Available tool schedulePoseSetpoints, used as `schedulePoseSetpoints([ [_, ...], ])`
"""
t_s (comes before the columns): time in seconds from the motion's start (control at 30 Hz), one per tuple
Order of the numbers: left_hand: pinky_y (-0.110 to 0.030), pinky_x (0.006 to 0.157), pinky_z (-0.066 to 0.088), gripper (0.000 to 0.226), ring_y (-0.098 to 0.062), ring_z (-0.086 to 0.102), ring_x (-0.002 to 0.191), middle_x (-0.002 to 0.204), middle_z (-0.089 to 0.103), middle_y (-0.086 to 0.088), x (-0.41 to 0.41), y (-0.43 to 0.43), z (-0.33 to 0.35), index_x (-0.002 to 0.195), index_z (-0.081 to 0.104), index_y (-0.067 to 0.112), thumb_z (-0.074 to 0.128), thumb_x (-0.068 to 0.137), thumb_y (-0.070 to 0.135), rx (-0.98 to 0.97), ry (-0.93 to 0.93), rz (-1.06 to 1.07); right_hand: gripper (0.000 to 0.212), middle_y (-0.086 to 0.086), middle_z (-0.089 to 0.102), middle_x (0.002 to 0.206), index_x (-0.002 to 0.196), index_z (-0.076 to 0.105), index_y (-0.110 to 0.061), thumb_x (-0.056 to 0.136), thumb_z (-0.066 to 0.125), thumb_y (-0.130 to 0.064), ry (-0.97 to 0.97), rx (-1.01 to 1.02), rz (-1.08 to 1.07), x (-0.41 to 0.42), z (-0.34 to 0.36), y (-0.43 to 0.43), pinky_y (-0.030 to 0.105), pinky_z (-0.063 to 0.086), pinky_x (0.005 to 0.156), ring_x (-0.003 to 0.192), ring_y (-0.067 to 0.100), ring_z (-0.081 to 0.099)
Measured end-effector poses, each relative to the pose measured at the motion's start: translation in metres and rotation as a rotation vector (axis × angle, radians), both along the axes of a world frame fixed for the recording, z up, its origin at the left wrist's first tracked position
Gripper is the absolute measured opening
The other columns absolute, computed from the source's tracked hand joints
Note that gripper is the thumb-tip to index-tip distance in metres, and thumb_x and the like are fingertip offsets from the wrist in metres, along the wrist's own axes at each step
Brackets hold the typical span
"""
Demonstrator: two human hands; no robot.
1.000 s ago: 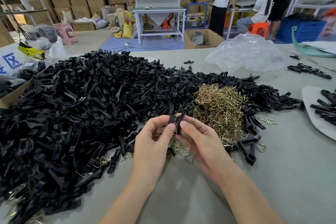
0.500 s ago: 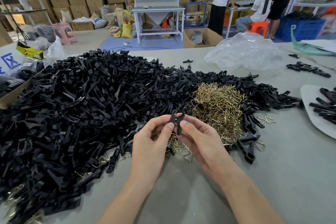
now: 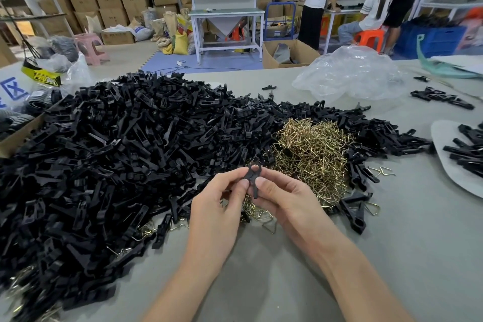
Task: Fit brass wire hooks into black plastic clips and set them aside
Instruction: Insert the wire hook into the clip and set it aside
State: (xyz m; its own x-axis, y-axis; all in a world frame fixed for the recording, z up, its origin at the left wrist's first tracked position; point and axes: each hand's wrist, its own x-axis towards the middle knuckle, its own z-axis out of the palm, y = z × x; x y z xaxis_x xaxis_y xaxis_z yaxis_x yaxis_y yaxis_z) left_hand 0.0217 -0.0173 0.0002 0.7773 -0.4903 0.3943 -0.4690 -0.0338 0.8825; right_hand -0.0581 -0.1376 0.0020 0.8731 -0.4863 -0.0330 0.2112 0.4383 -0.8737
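Note:
A black plastic clip (image 3: 253, 174) stands upright between both hands, above the grey table. My left hand (image 3: 218, 206) pinches its left side with thumb and fingertips. My right hand (image 3: 283, 197) pinches its right side, thumb on the lower stem. Whether a brass hook sits in the clip I cannot tell. A tangled mound of brass wire hooks (image 3: 312, 153) lies just behind my right hand. A huge heap of black clips (image 3: 117, 154) fills the table's left and middle.
Assembled clips with hooks (image 3: 354, 210) lie right of my hands. More clips rest on a pale sheet (image 3: 449, 165) at the right edge. A crumpled clear plastic bag (image 3: 350, 73) sits at the back right. People work at benches beyond the table.
Both hands have kept the clip pinched and turned it slightly, so its rounded head now shows above the fingertips. Nothing was put down or picked up.

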Motion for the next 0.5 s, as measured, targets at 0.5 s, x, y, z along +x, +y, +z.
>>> schedulePoseSetpoints([
  [0.5,-0.02,0.092,0.04,0.05,-0.007,0.056,0.114,0.124,0.06,0.019,-0.014,-0.005,-0.011,0.149,0.039,0.022,0.038,0.103,0.038,0.425,-0.393,0.025,0.028,0.008,0.076,0.106,0.106,0.077,-0.015,0.08,0.067,-0.016,-0.076,0.072,-0.186,-0.01,0.008,-0.018,0.026,0.059,0.076,0.091,0.016,0.072],
])
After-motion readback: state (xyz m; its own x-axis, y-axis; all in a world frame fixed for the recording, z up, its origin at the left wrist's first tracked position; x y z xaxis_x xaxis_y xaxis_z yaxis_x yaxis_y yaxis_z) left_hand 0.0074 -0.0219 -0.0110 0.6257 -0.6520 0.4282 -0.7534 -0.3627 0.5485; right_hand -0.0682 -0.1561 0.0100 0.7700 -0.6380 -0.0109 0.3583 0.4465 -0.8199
